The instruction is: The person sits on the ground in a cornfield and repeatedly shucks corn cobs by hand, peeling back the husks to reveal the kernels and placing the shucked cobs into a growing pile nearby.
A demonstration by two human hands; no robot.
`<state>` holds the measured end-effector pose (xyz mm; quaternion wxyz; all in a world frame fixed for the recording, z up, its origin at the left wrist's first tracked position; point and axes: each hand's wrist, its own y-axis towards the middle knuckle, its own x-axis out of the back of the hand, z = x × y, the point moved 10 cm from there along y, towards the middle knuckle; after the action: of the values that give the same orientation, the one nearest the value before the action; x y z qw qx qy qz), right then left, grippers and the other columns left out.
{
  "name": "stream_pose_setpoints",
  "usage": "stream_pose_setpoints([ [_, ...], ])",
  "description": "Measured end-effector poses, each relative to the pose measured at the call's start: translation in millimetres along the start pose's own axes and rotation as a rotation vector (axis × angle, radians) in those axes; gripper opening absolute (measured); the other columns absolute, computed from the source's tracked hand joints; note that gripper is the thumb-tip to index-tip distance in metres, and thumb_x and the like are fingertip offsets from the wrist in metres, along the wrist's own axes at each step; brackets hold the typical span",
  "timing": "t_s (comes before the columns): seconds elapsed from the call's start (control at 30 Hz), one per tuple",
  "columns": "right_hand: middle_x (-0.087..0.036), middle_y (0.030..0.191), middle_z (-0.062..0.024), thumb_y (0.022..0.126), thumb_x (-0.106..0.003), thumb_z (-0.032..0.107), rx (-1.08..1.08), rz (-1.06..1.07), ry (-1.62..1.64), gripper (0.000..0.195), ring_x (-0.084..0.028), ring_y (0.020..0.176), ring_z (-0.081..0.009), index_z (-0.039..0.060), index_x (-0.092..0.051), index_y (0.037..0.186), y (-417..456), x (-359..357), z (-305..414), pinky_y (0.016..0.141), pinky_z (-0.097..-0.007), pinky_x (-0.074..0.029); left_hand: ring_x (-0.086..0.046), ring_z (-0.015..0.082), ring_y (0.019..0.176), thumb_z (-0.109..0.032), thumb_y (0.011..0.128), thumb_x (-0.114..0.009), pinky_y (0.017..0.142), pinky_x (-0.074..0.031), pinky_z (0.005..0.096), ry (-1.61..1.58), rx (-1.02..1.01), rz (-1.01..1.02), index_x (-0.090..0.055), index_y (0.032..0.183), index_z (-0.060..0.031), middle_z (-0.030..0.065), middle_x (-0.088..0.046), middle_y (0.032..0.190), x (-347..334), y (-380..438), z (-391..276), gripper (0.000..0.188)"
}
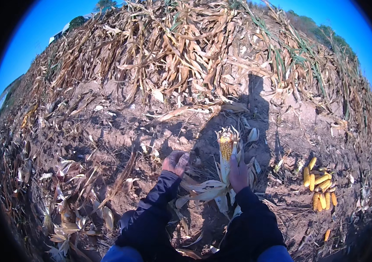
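An ear of corn (226,147) stands roughly upright in front of me, its yellow kernels bared at the upper part. My right hand (238,173) is closed around its husk on the right side, below the bare kernels. Pale husk leaves (205,190) are peeled down and spread out beneath the ear. To the left, apart from the ear, is my left hand (175,163), with its fingers bent and thumb near them; whether something small is between them cannot be told.
A pile of husked corn ears (320,180) lies on the soil at the right, with a single ear (327,235) below it. Dry cornstalks (192,42) cover the ground ahead. Loose husks (66,229) are scattered at the lower left.
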<state>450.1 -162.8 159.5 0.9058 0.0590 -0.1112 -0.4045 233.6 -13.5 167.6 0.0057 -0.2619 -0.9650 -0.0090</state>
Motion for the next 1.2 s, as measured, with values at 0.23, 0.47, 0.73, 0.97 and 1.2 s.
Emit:
stream_pose_setpoints([
  [0.23,-0.065,0.092,-0.0216,0.094,-0.049,0.026,0.078,0.151,-0.213,0.033,-0.065,0.082,-0.0353,-0.0008,-0.061,0.111,-27.7,-36.1,28.1,0.072,-0.0392,-0.049,-0.062,0.0147,0.090,-0.035,0.092,-0.062,0.078,-0.052,0.0283,-0.101,0.136,0.162,-0.055,0.117,0.0002,0.0090,-0.064,0.103,-59.6,-8.9,19.8,0.043],
  [0.47,-0.065,0.090,-0.0215,0.092,-0.052,0.022,0.188,0.197,-0.307,0.028,-0.065,0.085,-0.0374,0.0019,-0.062,0.108,-38.7,-47.3,47.5,0.072,-0.0411,-0.049,-0.065,0.0131,0.084,-0.027,0.082,-0.072,0.076,-0.052,0.0293,-0.094,-0.009,0.153,-0.064,0.106,-0.0014,0.0073,-0.069,0.095,-64.7,-2.2,25.2,0.036],
  [0.73,-0.063,0.081,-0.0251,0.092,-0.052,0.021,0.246,0.075,-0.242,0.026,-0.063,0.079,-0.0420,0.0012,-0.062,0.104,-40.1,-46.1,56.0,0.068,-0.0441,-0.049,-0.068,0.0176,0.081,-0.031,0.073,-0.078,0.075,-0.053,0.0308,-0.010,-0.013,-0.113,-0.066,0.098,0.0001,0.0094,-0.071,0.090,-36.5,-4.8,49.6,0.041],
  [0.97,-0.062,0.069,-0.0223,0.092,-0.052,0.023,0.262,-0.090,-0.239,0.029,-0.064,0.067,-0.0371,-0.0046,-0.061,0.096,-21.4,-25.9,17.4,0.062,-0.0423,-0.048,-0.066,0.0158,0.068,-0.021,0.074,-0.078,0.064,-0.054,0.0300,0.022,-0.033,-0.160,-0.066,0.091,0.0030,0.0080,-0.070,0.086,-39.8,-14.4,33.0,0.032],
  [1.2,-0.061,0.090,-0.0100,0.098,-0.047,0.025,-0.359,-0.340,0.925,0.029,-0.064,0.075,-0.0222,-0.0016,-0.057,0.103,4.4,16.7,-36.6,0.066,-0.0368,-0.053,-0.066,0.0169,0.074,-0.017,0.078,-0.076,0.067,-0.056,0.0306,-0.579,0.270,-0.277,-0.063,0.098,0.0035,0.0111,-0.068,0.091,-32.5,-22.7,83.4,0.031],
])
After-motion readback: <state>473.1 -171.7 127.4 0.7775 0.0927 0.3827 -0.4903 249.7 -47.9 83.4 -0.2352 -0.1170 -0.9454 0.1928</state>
